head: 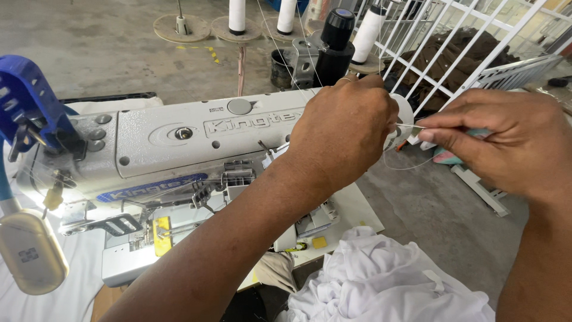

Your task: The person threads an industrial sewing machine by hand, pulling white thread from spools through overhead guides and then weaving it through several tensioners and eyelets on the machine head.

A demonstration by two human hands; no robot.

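Note:
A grey industrial sewing machine [179, 134] stands across the middle of the view. My left hand [342, 128] reaches over its right end with the fingers closed near the white handwheel [407, 113]. Just to the right, my right hand [500, 140] pinches a thin white thread [411, 126] between thumb and forefinger, with something teal partly hidden under the fingers. A loop of the thread hangs slack below and between the two hands. I cannot tell whether the left fingers hold the thread as well.
White cloth [387, 280] is heaped at the lower right. Several thread cones [237, 15] stand on the floor behind the machine. A white wire rack [471, 48] holding dark fabric is at the upper right. A blue lamp fitting [27, 101] sits at the left.

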